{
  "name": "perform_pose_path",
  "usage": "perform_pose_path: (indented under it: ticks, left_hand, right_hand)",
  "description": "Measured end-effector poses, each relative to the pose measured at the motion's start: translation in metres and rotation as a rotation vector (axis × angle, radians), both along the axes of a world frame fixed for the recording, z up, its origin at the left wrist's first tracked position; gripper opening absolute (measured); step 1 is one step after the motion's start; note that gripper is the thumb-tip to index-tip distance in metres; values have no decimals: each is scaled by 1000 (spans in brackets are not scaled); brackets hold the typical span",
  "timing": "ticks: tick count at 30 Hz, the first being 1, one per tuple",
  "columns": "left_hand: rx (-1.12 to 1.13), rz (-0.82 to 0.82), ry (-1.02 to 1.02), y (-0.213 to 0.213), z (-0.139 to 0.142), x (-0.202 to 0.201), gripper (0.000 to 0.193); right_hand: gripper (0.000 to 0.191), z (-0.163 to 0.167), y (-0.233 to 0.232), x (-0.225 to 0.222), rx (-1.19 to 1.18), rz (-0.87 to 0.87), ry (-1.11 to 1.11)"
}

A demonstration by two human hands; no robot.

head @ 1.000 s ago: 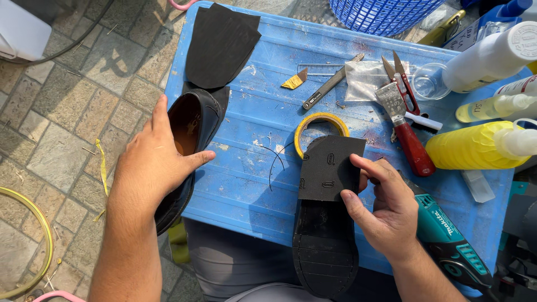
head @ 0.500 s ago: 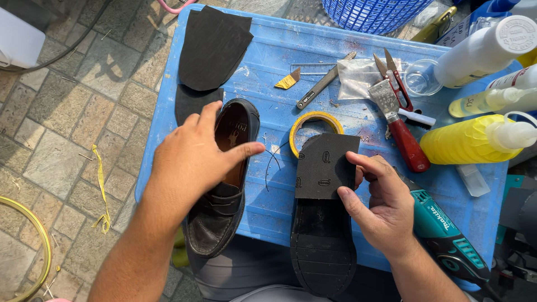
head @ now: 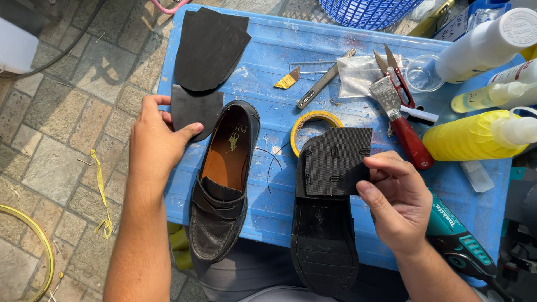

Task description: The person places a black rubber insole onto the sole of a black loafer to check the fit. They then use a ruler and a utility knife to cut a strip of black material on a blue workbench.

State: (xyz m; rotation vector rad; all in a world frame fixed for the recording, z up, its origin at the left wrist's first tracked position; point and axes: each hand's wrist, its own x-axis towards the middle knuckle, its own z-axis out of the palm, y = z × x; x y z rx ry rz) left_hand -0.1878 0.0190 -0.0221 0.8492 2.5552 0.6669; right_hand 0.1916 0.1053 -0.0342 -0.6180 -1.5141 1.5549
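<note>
Since half a second earlier, the left hand (head: 154, 140) had let go of the black loafer (head: 224, 179) and shifted left, leaving the shoe upright on the blue plastic table (head: 268, 56), toe toward the person and hanging just over the near edge. From the head camera, that hand's fingers were loosely spread, thumb touching a small black rubber piece (head: 193, 109) beside the loafer's heel, gripping nothing. A larger black rubber sole sheet (head: 210, 47) lay just above that piece.

The right hand (head: 394, 201) pinched a black rubber heel pad (head: 335, 162) between thumb and curled fingers, holding it flat over the heel of the second loafer (head: 324, 240), which lay sole up. The pad seemed placed for fit only; no glue showed on it, so bonding and trimming appeared left to do, and the upright shoe looked untouched.

Yellow tape roll (head: 313, 120), red-handled scraper (head: 403, 123), snips (head: 394, 75) and yellow bottle (head: 464, 137) lay near.
</note>
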Motion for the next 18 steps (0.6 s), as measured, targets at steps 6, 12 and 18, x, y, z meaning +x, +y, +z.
perform_pose_path:
  ticks: [6, 12, 18]
  left_hand:
    - [626, -65, -231, -26, 34, 11, 29]
    - [859, -560, -93, -18, 66, 62, 20]
    - [764, -872, -65, 6, 68, 110, 30]
  right_hand:
    - [22, 6, 4, -4, -57, -117, 71]
    - [20, 20, 18, -25, -85, -239, 54]
    - [37, 29, 28, -46, 60, -251, -215]
